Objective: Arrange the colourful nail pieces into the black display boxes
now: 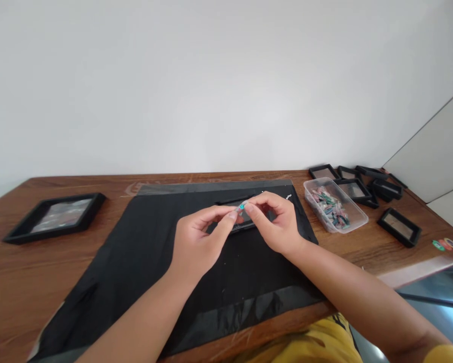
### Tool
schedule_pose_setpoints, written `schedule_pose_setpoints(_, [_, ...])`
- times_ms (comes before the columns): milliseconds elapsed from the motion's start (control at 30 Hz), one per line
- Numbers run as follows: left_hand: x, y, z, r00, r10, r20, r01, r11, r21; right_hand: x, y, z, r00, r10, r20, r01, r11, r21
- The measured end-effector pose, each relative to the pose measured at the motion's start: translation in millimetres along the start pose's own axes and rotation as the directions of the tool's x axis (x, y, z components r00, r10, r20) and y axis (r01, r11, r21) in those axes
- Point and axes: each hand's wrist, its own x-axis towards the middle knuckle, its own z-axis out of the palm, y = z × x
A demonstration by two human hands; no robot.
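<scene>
Both hands (198,241) (278,225) pinch a small turquoise-spotted piece (242,206) — it sits between them, above the black mat (135,252).

Head-worn camera is looking forward and down across wooden table (25,282), facing white wall (211,91), catching left hand (199,239) and right hand (277,222) close by.

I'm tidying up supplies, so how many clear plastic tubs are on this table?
1: the clear tub sits on the wooden table, right of the black mat and the right hand, holding many small pieces. No other tub shows.
</scene>
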Motion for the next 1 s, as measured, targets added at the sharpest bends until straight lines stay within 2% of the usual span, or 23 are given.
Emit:
schedule_pose_setpoints(400, [0.9, -0.1, -0.5, 1.000, -0.024, 0.005, 0.023, 1.000, 0.017, -0.9, 4.3, 1.5, 0.998, 0.066, 0.018, -0.067, 0.997, 0.037])
schedule_pose_setpoints(567, [1.3, -2.6, -1.2, 0.998, -0.056, 0.008, 0.057, 0.998, -0.023, -0.9, 5.0, 1.2, 0.997, 0.073, 0.022, -0.075, 0.995, 0.063])
schedule_pose_setpoints(800, [4.5, 2.8, 2.5, 0.988, -0.146, 0.058, 0.153, 0.975, -0.163, -0.9, 9.2, 1.6, 0.991, 0.125, 0.037, -0.128, 0.987, 0.092])
schedule_pose_setpoints(1000, [6.6, 3.8, 3.6, 0.984, -0.157, 0.086, 0.169, 0.971, -0.166, -0.8, 11.9, 1.7, 0.990, 0.135, 0.045, -0.139, 0.985, 0.103])
